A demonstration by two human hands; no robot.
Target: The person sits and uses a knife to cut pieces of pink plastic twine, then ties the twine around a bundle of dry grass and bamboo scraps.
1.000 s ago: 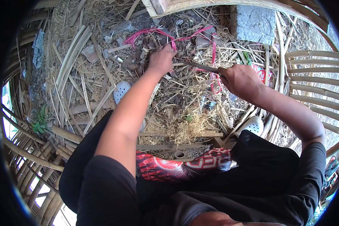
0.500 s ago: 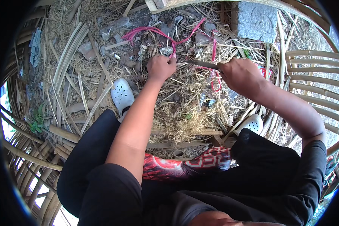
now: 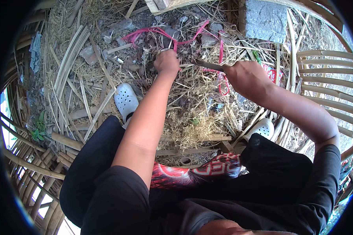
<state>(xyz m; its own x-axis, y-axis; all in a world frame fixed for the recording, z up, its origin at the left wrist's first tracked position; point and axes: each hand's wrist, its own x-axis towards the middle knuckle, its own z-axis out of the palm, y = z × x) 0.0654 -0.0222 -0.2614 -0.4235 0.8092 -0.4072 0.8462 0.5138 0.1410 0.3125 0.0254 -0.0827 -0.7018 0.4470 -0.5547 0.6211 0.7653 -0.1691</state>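
My left hand [image 3: 167, 62] is closed, its fingers curled at the lower end of a pink plastic string [image 3: 175, 44]. From that point the string spreads over the straw-littered ground, one frayed end to the left and one strand to the right. In my right hand [image 3: 249, 80] I grip a dark knife [image 3: 208, 65], its blade pointing left toward my left hand without touching it. A further pink strand [image 3: 222, 51] runs down past the blade and ends in a loop. My fingers hide part of the left-hand grip and the knife's handle.
A grey stone block [image 3: 264, 21] lies at the far right, above a slatted bamboo piece [image 3: 329, 74]. Split bamboo strips [image 3: 71, 58] and straw cover the ground. My feet wear white clogs [image 3: 126, 100]. A bamboo frame [image 3: 31, 166] stands at the left.
My left hand has shifted slightly up and left, its thumb now lower. The pink string has moved a little left. My right hand and the knife have drifted slightly left.
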